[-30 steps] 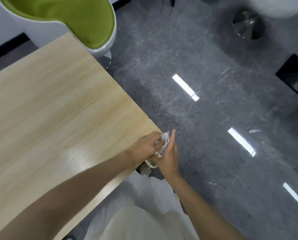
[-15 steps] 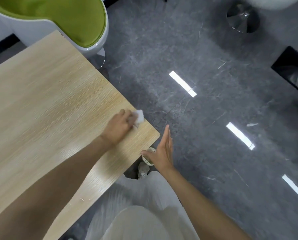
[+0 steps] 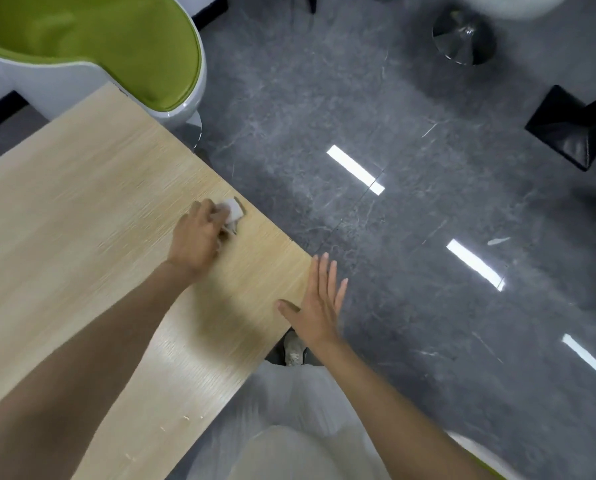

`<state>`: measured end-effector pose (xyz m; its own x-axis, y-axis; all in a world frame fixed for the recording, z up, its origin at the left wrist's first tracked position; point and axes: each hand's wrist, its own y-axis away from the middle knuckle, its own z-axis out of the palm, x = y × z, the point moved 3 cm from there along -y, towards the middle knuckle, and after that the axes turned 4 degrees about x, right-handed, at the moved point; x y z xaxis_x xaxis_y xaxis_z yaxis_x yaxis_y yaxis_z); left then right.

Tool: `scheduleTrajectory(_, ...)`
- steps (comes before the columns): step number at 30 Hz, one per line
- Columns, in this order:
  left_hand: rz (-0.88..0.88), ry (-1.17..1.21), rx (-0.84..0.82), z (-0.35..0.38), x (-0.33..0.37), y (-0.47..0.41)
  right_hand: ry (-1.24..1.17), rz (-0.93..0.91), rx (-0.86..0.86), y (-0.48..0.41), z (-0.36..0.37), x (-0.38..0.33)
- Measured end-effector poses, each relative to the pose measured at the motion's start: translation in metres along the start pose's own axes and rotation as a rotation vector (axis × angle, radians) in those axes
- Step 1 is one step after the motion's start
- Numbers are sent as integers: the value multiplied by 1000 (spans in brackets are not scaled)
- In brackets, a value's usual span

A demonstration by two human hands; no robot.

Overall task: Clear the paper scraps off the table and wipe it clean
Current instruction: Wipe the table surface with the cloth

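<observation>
My left hand (image 3: 197, 239) grips a crumpled white tissue (image 3: 232, 210) and holds it against the light wooden table (image 3: 81, 220), a little in from the right edge. My right hand (image 3: 319, 301) hovers flat with straight spread fingers beside the table's near right corner, holding nothing. A few tiny pale paper crumbs (image 3: 185, 418) lie near the table's front edge.
A green-cushioned white chair (image 3: 123, 39) stands at the table's far corner. Right of the table lies dark glossy floor (image 3: 376, 254), with a chrome stool base (image 3: 462, 36) and a black stand base (image 3: 570, 128) at the far right. My shoe (image 3: 293, 348) shows under the corner.
My left hand has slid the tissue from the table's corner up along the right edge, away from me. My right hand let go of the tissue and opened flat beside the corner.
</observation>
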<state>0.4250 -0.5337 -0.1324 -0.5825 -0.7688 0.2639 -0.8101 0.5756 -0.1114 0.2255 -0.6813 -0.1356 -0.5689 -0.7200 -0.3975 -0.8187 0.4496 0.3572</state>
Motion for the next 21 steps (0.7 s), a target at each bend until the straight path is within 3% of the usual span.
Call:
scheduleTrajectory(2, -361, 154, 49, -4, -3, -3, 3, 9, 11, -2, 3, -14)
scheduleTrajectory(3, -357, 174, 49, -1, 9, 2, 2, 4, 9, -2, 6, -22)
scheduleTrajectory(4, -273, 200, 41, 2, 24, 8, 6, -4, 5, -3, 9, -29)
scheduleTrajectory(5, -70, 188, 10, 9, 39, 18, 14, -7, 3, -3, 12, -34)
scheduleTrajectory(7, 468, 19, -23, 25, 45, 40, 32, 12, 9, -4, 19, -38)
scheduleTrajectory(8, 641, -50, -5, 23, 29, 38, 43, 26, 10, -4, 22, -38)
scheduleTrajectory(9, 688, -73, 4, 18, 10, 30, 60, 35, 6, -4, 26, -37)
scheduleTrajectory(11, 450, -66, 58, 3, -29, 5, 86, 45, -3, -5, 30, -36)
scheduleTrajectory(14, -150, -14, 109, -12, -51, -16, 91, 58, -19, -7, 32, -36)
scheduleTrajectory(16, -242, 131, 79, -9, -23, -9, 85, 65, -28, -8, 33, -37)
scheduleTrajectory(17, -167, 198, 57, -5, -4, -2, 77, 66, -34, -8, 33, -36)
scheduleTrajectory(18, 44, 192, -2, 5, 15, 10, 71, 65, -43, -8, 34, -35)
scheduleTrajectory(20, 679, -38, -107, 23, 37, 41, 69, 59, -53, -8, 35, -35)
scheduleTrajectory(21, 864, -128, -86, 20, 29, 39, 71, 62, -54, -7, 35, -35)
